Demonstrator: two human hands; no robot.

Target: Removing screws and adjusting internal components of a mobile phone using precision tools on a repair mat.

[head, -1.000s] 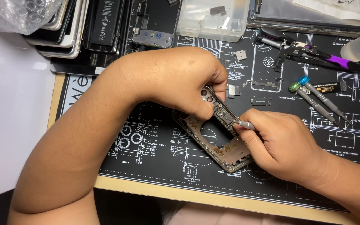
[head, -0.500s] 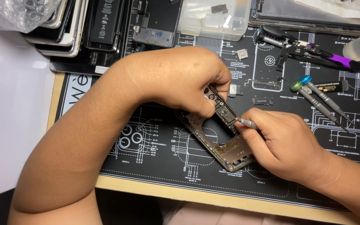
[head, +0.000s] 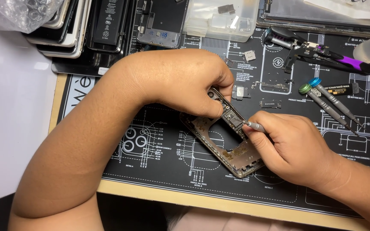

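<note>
Head view: hands (head: 236, 124) work phone frame (head: 219, 143) with screwdriver (head: 253, 125)

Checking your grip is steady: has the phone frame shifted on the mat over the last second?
No. The phone frame lies at the same angle over the same white circle outlines on the black mat, with its lower corner at the same printed marks.

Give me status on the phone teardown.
Done: the grey metal phone frame is mostly gutted; small loose metal parts lie on the black printed work mat. In hand: left hand steadies the frame, right hand works a thin metal tool at the remaining dark circuit board. Left: that board.
</note>
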